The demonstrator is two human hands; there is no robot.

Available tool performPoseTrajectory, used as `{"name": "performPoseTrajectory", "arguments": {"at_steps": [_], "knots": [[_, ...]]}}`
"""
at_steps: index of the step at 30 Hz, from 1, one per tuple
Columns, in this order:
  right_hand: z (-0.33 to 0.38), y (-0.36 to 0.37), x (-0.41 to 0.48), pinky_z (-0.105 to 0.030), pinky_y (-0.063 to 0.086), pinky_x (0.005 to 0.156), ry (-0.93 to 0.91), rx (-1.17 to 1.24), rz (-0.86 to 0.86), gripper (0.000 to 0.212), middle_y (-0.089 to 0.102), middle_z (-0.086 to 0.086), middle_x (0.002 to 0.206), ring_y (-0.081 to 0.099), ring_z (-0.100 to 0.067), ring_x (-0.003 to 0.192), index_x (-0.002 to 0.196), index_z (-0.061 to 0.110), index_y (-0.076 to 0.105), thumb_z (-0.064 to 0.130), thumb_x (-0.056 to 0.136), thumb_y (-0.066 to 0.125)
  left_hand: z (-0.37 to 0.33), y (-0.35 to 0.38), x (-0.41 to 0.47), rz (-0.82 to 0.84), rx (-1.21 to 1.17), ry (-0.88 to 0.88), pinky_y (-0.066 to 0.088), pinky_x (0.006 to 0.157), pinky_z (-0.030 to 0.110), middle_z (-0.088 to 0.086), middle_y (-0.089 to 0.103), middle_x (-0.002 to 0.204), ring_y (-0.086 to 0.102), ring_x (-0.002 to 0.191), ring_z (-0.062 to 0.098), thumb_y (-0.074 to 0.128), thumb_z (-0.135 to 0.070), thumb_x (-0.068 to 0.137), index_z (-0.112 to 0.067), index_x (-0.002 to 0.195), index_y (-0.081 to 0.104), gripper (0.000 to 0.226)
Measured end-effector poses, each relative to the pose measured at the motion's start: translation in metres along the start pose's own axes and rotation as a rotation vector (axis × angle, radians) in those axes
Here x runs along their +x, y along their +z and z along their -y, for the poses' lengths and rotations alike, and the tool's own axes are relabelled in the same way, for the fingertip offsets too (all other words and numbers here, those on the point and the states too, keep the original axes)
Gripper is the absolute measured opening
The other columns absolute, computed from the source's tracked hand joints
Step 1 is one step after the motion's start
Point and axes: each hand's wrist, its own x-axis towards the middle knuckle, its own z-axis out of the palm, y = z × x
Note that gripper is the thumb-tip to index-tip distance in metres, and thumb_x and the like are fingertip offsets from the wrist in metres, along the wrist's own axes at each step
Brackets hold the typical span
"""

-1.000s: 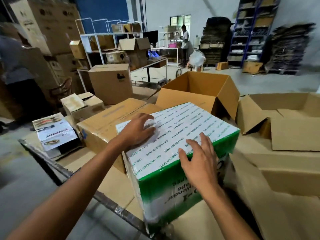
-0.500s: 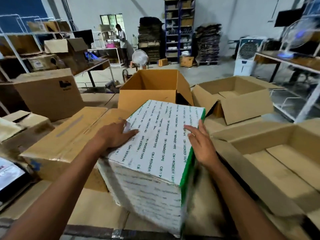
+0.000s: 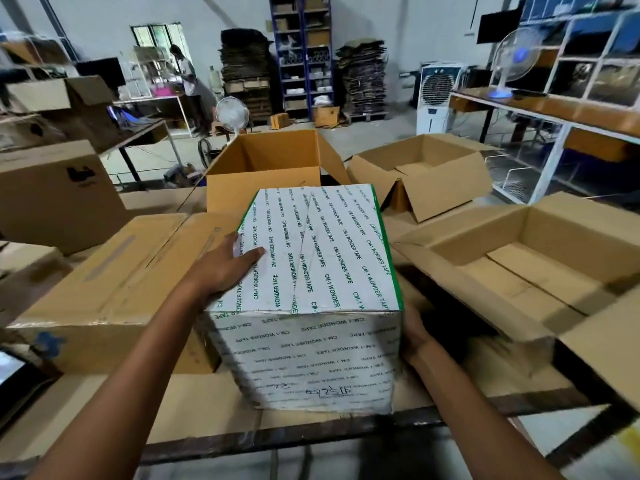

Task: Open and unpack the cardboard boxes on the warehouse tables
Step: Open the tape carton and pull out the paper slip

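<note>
A white box wrapped in printed "CM-1 WONDER TAPE" tape with green edges (image 3: 311,278) stands sealed on the cardboard-covered table (image 3: 194,414), close to the front edge. My left hand (image 3: 225,265) lies flat on its top left edge, fingers spread over the tape. My right hand (image 3: 414,336) presses against the box's right side near the lower corner, mostly hidden behind it. Both hands clasp the box from opposite sides.
A sealed brown carton (image 3: 104,289) sits touching the white box on the left. Open empty cartons stand behind (image 3: 273,164), at back right (image 3: 426,174) and at right (image 3: 533,258). Another person stands far back by a shelf (image 3: 185,77).
The box has turned so a taped white side faces me. My right hand slid from the top edge down to the right side. My view has swung right.
</note>
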Motion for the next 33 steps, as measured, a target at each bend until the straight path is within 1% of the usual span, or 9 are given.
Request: {"name": "performPoseTrajectory", "arguments": {"at_steps": [3, 7, 12, 15, 19, 22, 24, 30, 33], "knots": [[0.014, 0.008, -0.009, -0.022, 0.054, 0.082, -0.147, 0.2, 0.269, 0.055, 0.075, -0.006, 0.104, 0.072, -0.016, 0.097, 0.113, 0.003, 0.066, 0.02, 0.109, 0.014, -0.001, 0.003, -0.009, 0.009, 0.027, -0.025, 0.033, 0.113, 0.046, 0.005, 0.029, 0.161, 0.039, 0.141, 0.036, 0.041, -0.075, 0.089, -0.024, 0.158, 0.011, 0.091], [0.01, -0.003, -0.016, -0.022, 0.056, 0.063, -0.06, 0.257, 0.136, 0.048, 0.076, -0.003, 0.083, 0.071, -0.016, 0.077, 0.095, 0.009, 0.064, 0.028, 0.11, 0.022, -0.005, 0.012, -0.027, -0.038, 0.031, -0.029, 0.039, 0.107, 0.043, 0.011, 0.038, 0.156, 0.047, 0.133, 0.038, 0.041, -0.072, 0.091, -0.021, 0.158, 0.012, 0.089], [-0.017, -0.017, -0.033, -0.038, 0.057, 0.081, 0.003, 0.127, -0.02, 0.052, 0.077, -0.012, 0.098, 0.07, -0.029, 0.097, 0.108, 0.007, 0.07, 0.043, 0.105, 0.032, -0.02, 0.015, -0.036, -0.071, 0.143, -0.071, 0.035, 0.108, 0.043, 0.013, 0.032, 0.159, 0.042, 0.137, 0.039, 0.036, -0.07, 0.094, -0.015, 0.157, 0.015, 0.086], [-0.036, -0.027, -0.049, -0.029, 0.06, 0.069, 0.068, 0.065, -0.035, 0.052, 0.077, -0.006, 0.084, 0.074, -0.02, 0.08, 0.098, 0.008, 0.073, 0.043, 0.105, 0.035, -0.027, 0.017, -0.041, -0.047, 0.226, -0.105, 0.033, 0.11, 0.043, 0.015, 0.031, 0.159, 0.039, 0.139, 0.039, 0.032, -0.069, 0.095, -0.012, 0.155, 0.019, 0.084], [-0.069, -0.041, -0.046, -0.046, 0.056, 0.094, 0.17, 0.044, -0.066, 0.061, 0.075, -0.009, 0.11, 0.07, -0.026, 0.103, 0.115, 0.017, 0.073, 0.066, 0.093, 0.043, -0.041, 0.019, -0.053, -0.108, 0.399, -0.185, 0.032, 0.112, 0.05, 0.026, 0.033, 0.154, 0.035, 0.138, 0.045, 0.029, -0.065, 0.098, -0.007, 0.15, 0.032, 0.079], [-0.119, -0.063, -0.021, -0.049, 0.055, 0.096, 0.191, 0.016, -0.07, 0.075, 0.071, -0.007, 0.119, 0.068, -0.026, 0.107, 0.121, 0.023, 0.068, 0.082, 0.082, 0.046, -0.079, 0.036, -0.082, -0.134, 0.42, 0.091, 0.044, 0.096, 0.047, 0.016, 0.061, 0.117, 0.051, 0.116, 0.041, 0.028, -0.069, 0.091, -0.014, 0.106, 0.063, 0.068], [-0.15, -0.069, -0.01, -0.05, 0.051, 0.101, 0.196, 0.056, -0.085, 0.091, 0.068, -0.002, 0.127, 0.065, -0.025, 0.112, 0.124, 0.025, 0.066, 0.093, 0.066, 0.049, -0.107, 0.059, -0.106, -0.064, 0.359, 0.327, 0.047, 0.081, 0.044, 0.006, 0.058, 0.083, 0.057, 0.09, 0.037, 0.028, -0.067, 0.093, -0.019, 0.08, 0.054, 0.056], [-0.111, -0.053, -0.094, -0.036, 0.041, 0.107, 0.209, 0.125, -0.2, 0.045, 0.063, 0.007, 0.12, 0.057, -0.015, 0.115, 0.12, 0.024, 0.062, 0.059, 0.098, 0.044, -0.132, 0.094, -0.152, -0.159, 0.394, 0.462, 0.04, 0.096, 0.041, 0.016, 0.06, 0.125, 0.053, 0.119, 0.029, 0.029, -0.059, 0.098, -0.011, 0.13, 0.057, 0.064], [-0.127, -0.061, -0.082, -0.039, 0.049, 0.092, 0.248, 0.188, -0.291, 0.063, 0.067, 0.004, 0.121, 0.062, -0.017, 0.108, 0.119, 0.022, 0.063, 0.071, 0.083, 0.049, -0.128, 0.089, -0.156, -0.152, 0.328, 0.53, 0.039, 0.095, 0.037, 0.015, 0.06, 0.131, 0.052, 0.122, 0.03, 0.036, -0.051, 0.1, -0.01, 0.134, 0.057, 0.058]]}}
